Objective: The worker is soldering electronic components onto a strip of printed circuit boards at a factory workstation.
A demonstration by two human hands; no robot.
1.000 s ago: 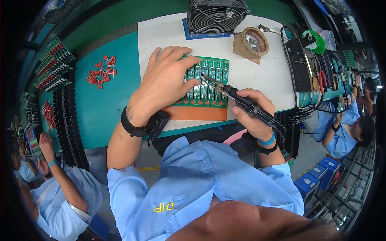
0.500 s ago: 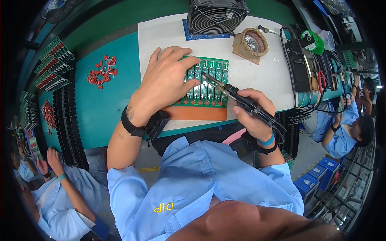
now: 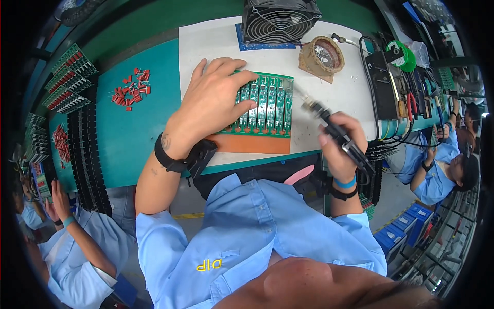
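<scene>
My left hand (image 3: 213,98) lies across the left part of a green circuit board panel (image 3: 268,103), fingers extended and thumb spread over the rows of narrow boards. What is under the palm is hidden. An orange-brown base plate (image 3: 254,144) shows along the panel's near edge. To the right, my right hand (image 3: 343,144) is closed around a black soldering iron (image 3: 337,133). Its front end is smeared by motion, pointing up and left beside the panel's right edge, apart from the boards.
A black fan (image 3: 280,23) stands at the back, left of a round brown pot (image 3: 323,55) with silvery contents. Red components (image 3: 132,91) lie in a pile on the green mat. Tools, cables and a green solder spool (image 3: 404,55) crowd the right. Co-workers sit on both sides.
My right hand has drawn the soldering iron rightward, off the boards. My left hand has stayed on the panel. At left, a co-worker's hand has lifted slightly.
</scene>
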